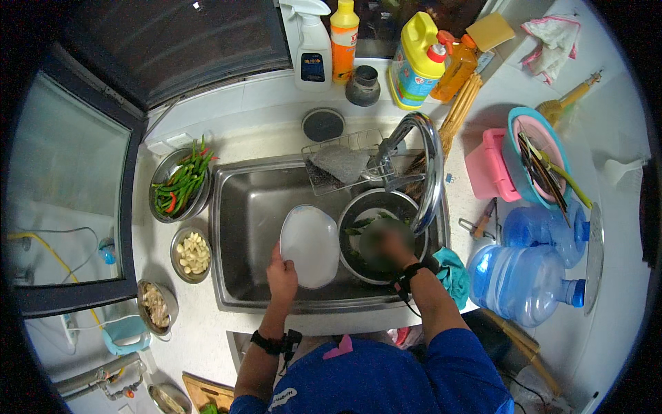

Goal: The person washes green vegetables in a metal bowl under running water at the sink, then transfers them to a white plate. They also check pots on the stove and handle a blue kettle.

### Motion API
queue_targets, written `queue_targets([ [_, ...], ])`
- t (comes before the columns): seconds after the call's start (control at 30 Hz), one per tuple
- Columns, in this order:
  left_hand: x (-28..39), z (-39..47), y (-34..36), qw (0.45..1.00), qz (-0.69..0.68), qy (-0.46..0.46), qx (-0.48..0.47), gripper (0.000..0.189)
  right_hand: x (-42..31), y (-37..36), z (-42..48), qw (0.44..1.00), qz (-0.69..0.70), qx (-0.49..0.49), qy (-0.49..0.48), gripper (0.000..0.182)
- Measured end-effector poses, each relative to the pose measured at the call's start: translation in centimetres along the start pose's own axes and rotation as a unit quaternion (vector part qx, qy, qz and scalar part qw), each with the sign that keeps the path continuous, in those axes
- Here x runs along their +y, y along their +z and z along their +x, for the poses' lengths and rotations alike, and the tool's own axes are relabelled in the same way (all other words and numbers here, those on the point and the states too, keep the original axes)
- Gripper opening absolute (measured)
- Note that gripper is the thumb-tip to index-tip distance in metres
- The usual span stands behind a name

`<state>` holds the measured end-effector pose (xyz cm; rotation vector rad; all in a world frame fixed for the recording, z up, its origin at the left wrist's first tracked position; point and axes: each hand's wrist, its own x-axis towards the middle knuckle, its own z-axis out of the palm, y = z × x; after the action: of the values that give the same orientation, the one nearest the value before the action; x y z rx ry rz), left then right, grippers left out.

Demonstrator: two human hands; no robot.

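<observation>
My left hand (283, 277) grips the lower left rim of a white oval dish (310, 247), held tilted over the sink basin. My right hand (395, 246) reaches into a round steel bowl (347, 261) at the sink's right side; it is blurred, so whether its fingers hold anything cannot be told. Dark green leafy pieces (360, 223) lie in the bowl around it. The chrome faucet (434, 171) arches over the bowl's right edge. A wire rack (357, 139) with a grey scouring mesh (341, 161) sits at the back of the steel sink (248, 233).
Left of the sink stand a colander of green and red chillies (181, 181), a bowl of garlic cloves (193, 255) and a bowl of pale food (155, 306). Cleaner bottles (416, 62) line the back ledge. A teal cloth (452, 277) and large water bottles (522, 284) are on the right.
</observation>
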<state>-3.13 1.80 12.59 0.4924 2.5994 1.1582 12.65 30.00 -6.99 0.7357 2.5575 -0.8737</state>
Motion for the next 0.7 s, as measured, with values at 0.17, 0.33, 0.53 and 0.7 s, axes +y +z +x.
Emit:
queue_targets([
  [0.17,-4.0,0.1,3.1,0.981,-0.192,-0.029,0.002,0.049,-4.9,-7.4,-3.7,0.980,0.165,0.064,0.088,0.053],
  [0.33,-2.8,-0.1,4.4,0.938,-0.304,-0.152,-0.074,0.049,-3.2,-8.4,-5.0,0.873,0.472,0.126,0.010,0.049],
  [0.53,-3.0,-0.5,7.8,0.858,-0.426,-0.244,-0.150,0.050,-9.7,-10.4,-6.0,0.828,0.554,0.082,0.008,0.034],
  [0.7,-2.7,-1.1,10.0,0.764,-0.550,-0.278,-0.192,0.049,-13.1,-8.1,-5.9,0.942,0.295,0.157,-0.021,0.066],
])
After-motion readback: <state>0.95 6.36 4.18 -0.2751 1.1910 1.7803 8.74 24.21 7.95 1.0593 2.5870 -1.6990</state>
